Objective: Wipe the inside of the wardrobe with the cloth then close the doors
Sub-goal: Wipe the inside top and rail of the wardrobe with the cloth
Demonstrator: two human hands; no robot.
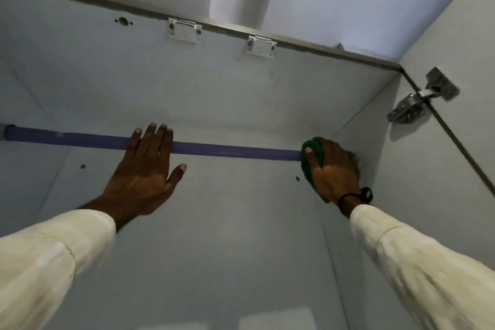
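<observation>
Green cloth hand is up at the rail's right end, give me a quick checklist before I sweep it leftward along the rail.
1. Cloth held: ok, right hand presses the green cloth at the right end of the rail.
2. Left hand off the path: not ok, its fingers lie over the rail mid-span.
3. Rail seated in left socket: ok.
4. Right end fixing: cannot tell, hidden by cloth.
5. Door open: ok, hinge spread, so closing comes later.
</observation>
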